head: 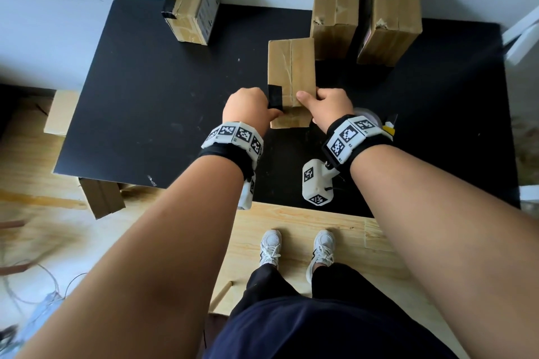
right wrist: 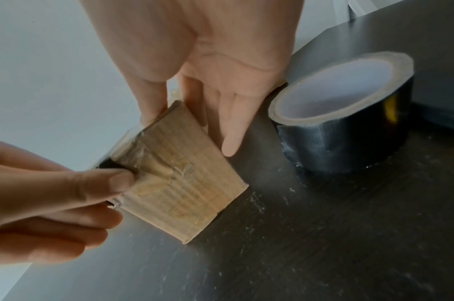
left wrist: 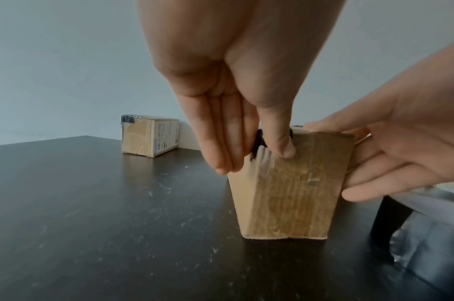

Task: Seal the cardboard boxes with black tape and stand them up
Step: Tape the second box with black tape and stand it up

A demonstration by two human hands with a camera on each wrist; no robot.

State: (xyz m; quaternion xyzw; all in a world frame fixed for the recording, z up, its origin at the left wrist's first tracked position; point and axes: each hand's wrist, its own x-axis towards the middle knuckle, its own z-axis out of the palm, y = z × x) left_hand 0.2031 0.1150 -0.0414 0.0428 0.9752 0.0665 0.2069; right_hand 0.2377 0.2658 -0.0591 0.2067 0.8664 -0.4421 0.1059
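Now the brown rectangular cardboard box (head: 291,76) lies flat mid-table, long axis pointing away from the person. Left hand (head: 248,109) pinches a black tape strip (head: 275,97) over its near-left edge; right hand (head: 329,105) grips its near-right corner.

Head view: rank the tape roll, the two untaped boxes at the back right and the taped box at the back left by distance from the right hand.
1. Tape roll: just right of the right hand, partly hidden by the wrist.
2. Nearer back-right box: straight beyond the hand.
3. Outer back-right box: farther right.
4. Taped box: far back left corner.
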